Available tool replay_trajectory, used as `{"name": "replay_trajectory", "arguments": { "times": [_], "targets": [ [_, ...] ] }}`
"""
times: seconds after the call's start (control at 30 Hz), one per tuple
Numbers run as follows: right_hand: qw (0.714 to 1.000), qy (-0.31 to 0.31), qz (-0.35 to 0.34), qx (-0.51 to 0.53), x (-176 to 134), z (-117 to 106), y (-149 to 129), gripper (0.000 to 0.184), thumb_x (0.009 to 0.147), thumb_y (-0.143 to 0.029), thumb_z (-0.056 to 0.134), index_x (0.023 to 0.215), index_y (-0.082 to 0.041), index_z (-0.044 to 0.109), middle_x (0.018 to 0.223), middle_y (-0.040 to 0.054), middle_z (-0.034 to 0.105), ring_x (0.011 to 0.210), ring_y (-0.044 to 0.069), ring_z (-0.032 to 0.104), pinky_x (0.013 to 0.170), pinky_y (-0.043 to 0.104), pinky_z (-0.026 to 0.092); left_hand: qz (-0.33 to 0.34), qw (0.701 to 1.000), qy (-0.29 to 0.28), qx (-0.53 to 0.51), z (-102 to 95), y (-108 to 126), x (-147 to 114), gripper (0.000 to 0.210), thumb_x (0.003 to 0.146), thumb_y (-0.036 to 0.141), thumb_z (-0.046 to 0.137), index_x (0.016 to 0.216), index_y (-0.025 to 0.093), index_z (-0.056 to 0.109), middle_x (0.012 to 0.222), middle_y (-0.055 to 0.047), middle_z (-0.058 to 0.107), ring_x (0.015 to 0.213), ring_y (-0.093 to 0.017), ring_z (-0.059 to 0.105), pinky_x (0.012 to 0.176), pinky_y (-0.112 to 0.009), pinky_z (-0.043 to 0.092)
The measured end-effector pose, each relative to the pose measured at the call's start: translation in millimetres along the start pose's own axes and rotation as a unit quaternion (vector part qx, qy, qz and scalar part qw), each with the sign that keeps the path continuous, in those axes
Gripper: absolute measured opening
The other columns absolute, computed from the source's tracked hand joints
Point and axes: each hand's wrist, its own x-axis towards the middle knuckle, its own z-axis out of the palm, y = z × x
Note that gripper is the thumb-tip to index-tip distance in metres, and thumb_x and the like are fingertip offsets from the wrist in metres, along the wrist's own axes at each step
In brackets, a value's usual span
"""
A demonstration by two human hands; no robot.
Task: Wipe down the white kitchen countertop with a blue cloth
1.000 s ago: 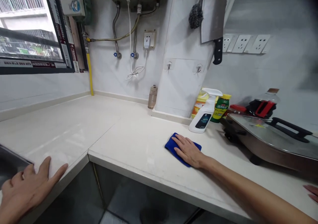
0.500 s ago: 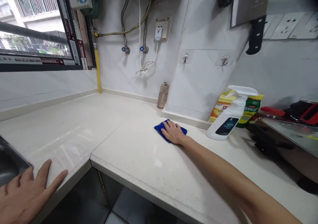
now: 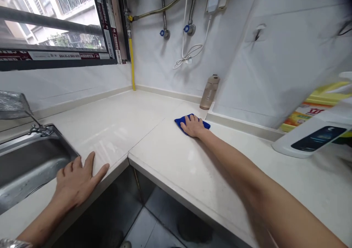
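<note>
On the white counter (image 3: pixel 165 156), my right hand (image 3: pixel 193 126) lies flat on the blue cloth (image 3: pixel 180 121), fingers together and pressing, at twelve o'clock from me. A tan bottle (image 3: pixel 209 92) stands near, at one o'clock of the cloth. My left hand (image 3: pixel 75 180), fingers spread, rests at eight o'clock beside the steel sink (image 3: pixel 27 160).

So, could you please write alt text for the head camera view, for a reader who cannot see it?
A person's right hand presses a blue cloth flat on a white kitchen counter near a beige bottle. The left hand rests open on the counter edge beside a steel sink; a white spray bottle stands at right.
</note>
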Motion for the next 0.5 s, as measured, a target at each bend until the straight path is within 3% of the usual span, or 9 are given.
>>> {"name": "replay_trajectory", "arguments": {
  "times": [0.1, 0.27, 0.37, 0.5],
  "targets": [
    [0.998, -0.003, -0.056, 0.007, -28.6, -4.1, -26.8, 0.066, 0.103, -0.052, 0.025, 0.153, -0.009, 0.030, 0.158, 0.0226, 0.027, 0.144, 0.038, 0.024, 0.116, 0.056, 0.020, -0.007, 1.000, 0.006, 0.000, -0.5, 0.6, -0.8, 0.091, 0.085, 0.074, 0.010, 0.156, 0.018, 0.019, 0.150, -0.028, 0.033, 0.140, -0.048, 0.033, 0.112, -0.056, 0.024],
    [0.988, -0.011, -0.151, 0.028, -91.3, -18.6, -60.5, 0.071, 0.103, -0.054, 0.026, 0.155, -0.007, 0.028, 0.161, 0.0239, 0.021, 0.147, 0.039, 0.019, 0.119, 0.057, 0.015, 0.003, 0.999, 0.024, -0.024, -4.1, -0.7, -2.7, 0.095, 0.083, 0.076, 0.012, 0.155, 0.016, 0.024, 0.150, -0.030, 0.035, 0.138, -0.050, 0.036, 0.111, -0.058, 0.026],
    [0.980, -0.014, -0.193, 0.036, -133.8, -27.2, -59.3, 0.071, 0.103, -0.054, 0.027, 0.156, -0.007, 0.027, 0.162, 0.0229, 0.020, 0.149, 0.038, 0.017, 0.120, 0.055, 0.014, 0.007, 0.998, 0.031, -0.045, -7.5, -1.2, -5.0, 0.096, 0.083, 0.078, 0.013, 0.155, 0.017, 0.026, 0.150, -0.031, 0.035, 0.138, -0.050, 0.036, 0.111, -0.058, 0.026],
    [0.975, -0.012, -0.219, 0.043, -196.9, -32.6, -36.8, 0.070, 0.104, -0.055, 0.025, 0.157, -0.009, 0.026, 0.163, 0.0202, 0.017, 0.150, 0.035, 0.014, 0.122, 0.053, 0.011, 0.034, 0.997, 0.033, -0.066, -9.1, -6.0, -6.7, 0.093, 0.085, 0.074, 0.019, 0.154, 0.012, 0.027, 0.151, -0.034, 0.032, 0.139, -0.051, 0.034, 0.111, -0.058, 0.025]
  ]
}}
